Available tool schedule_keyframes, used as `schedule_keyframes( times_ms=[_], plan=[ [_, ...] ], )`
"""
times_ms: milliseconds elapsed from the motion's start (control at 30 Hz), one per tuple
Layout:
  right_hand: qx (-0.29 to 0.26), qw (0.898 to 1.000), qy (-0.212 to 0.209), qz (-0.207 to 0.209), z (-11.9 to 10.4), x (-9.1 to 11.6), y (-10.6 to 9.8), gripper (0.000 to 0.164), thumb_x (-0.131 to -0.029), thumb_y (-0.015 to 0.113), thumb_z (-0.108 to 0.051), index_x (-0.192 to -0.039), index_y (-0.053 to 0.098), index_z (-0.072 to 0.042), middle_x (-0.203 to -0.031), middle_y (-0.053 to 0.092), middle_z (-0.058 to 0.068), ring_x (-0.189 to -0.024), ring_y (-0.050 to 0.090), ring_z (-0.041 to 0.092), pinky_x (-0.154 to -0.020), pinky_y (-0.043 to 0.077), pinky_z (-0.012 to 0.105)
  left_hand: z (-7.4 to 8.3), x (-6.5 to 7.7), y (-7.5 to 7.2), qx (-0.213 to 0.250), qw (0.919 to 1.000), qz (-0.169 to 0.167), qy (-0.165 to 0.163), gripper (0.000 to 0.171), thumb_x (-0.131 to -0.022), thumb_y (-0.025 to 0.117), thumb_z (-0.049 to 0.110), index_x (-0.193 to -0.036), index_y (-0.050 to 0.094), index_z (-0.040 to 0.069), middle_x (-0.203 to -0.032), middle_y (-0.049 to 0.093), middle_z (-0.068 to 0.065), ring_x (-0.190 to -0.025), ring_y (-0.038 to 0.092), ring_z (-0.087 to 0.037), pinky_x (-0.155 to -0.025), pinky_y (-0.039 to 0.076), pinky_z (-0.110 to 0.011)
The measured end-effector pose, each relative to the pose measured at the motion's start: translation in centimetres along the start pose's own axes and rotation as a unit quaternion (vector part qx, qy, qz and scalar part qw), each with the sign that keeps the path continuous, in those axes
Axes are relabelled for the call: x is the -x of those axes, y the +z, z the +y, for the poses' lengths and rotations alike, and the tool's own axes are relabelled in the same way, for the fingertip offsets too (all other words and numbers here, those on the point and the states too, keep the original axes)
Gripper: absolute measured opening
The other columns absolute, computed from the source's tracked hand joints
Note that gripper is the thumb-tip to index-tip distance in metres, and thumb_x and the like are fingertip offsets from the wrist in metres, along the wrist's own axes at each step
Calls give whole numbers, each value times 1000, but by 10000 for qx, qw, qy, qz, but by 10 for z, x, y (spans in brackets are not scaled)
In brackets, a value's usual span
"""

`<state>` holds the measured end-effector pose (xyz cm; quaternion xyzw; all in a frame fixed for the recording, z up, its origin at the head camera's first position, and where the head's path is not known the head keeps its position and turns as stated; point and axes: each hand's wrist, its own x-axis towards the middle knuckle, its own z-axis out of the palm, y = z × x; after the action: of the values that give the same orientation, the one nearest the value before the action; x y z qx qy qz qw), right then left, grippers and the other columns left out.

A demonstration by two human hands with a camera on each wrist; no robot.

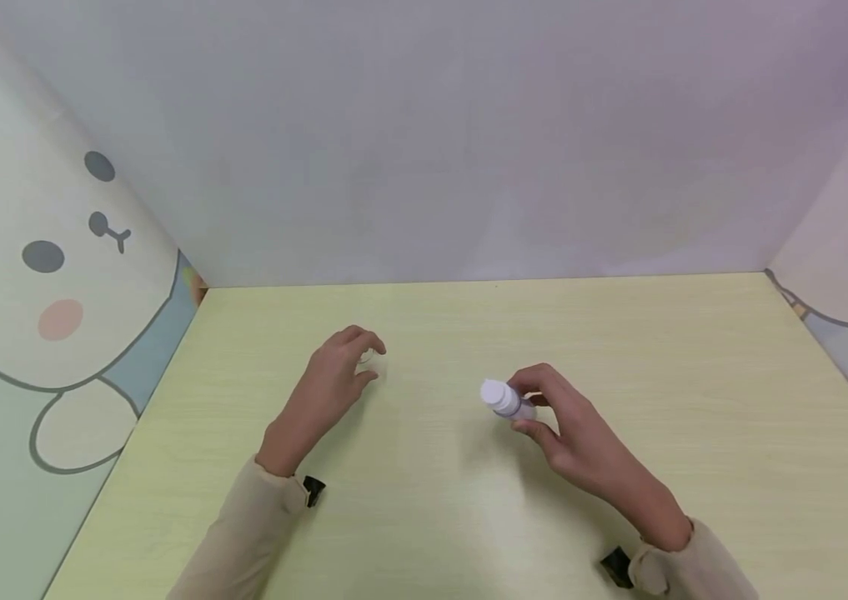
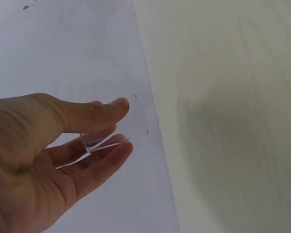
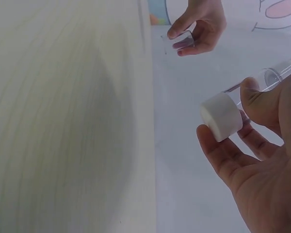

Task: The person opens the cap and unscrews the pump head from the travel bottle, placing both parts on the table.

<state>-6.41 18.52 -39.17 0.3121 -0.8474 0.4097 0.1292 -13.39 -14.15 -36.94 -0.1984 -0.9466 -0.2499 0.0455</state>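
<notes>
My left hand (image 1: 324, 379), left of the table's middle, holds a clear, thin-walled, cup-like piece (image 2: 99, 139) between thumb and fingers. The same clear piece (image 3: 183, 41) shows at the top of the right wrist view, its far side faint against the wall. To the right, my right hand (image 1: 575, 435) grips a small bottle (image 1: 502, 398) by its side, thumb opposite the fingers. In the right wrist view the bottle has a broad white end (image 3: 221, 116) towards the table and a clear section above it. The two hands are apart.
Both hands are over a pale wood-grain table (image 1: 424, 492). A plain light wall (image 1: 454, 150) rises along its far edge. Cartoon-printed panels (image 1: 86, 333) stand at the sides. Black bands show at both beige sleeves (image 1: 243, 521).
</notes>
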Motion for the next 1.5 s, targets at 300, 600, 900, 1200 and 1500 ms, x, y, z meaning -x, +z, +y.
schedule_keyframes(
  times_ms=[300,600,900,1200,1500],
  plan=[
    [-152,9996,137,-183,1,1,2,50,-85,78,9,-125,55,-10,-116,61,-7,-105,60,5,-91,60,34,-16,-3,8,-187,9998,-59,66,33,-81,81,-11,-108,70,3,-112,69,-15,-107,66,-34,-91,57,-48],
    [-253,9992,198,-246,0,2,2,50,-86,77,10,-125,54,-10,-117,61,-7,-107,61,5,-92,61,35,-25,-4,13,-169,9995,-260,-98,33,-81,82,-10,-108,69,3,-110,68,-17,-104,65,-35,-90,56,-49],
    [-341,9986,240,-335,0,2,1,48,-88,76,8,-125,54,-11,-117,61,-7,-107,61,5,-93,61,36,-26,-4,14,-76,9992,-377,-52,33,-81,81,-10,-108,68,5,-108,67,-16,-100,62,-34,-86,56,-47],
    [-332,9985,245,-356,0,2,2,50,-87,76,11,-125,53,-11,-117,61,-7,-107,62,5,-94,61,35,-25,-3,13,-110,9984,-525,-174,38,-82,80,-9,-114,67,5,-113,66,-19,-104,62,-35,-90,57,-49],
    [-314,9985,268,-361,0,3,2,49,-88,76,9,-125,53,-11,-117,61,-7,-107,61,5,-94,60,35,-22,1,12,-89,9988,-449,-184,52,-83,83,-3,-129,62,5,-125,61,-19,-116,57,-39,-95,56,-50]
  ],
)
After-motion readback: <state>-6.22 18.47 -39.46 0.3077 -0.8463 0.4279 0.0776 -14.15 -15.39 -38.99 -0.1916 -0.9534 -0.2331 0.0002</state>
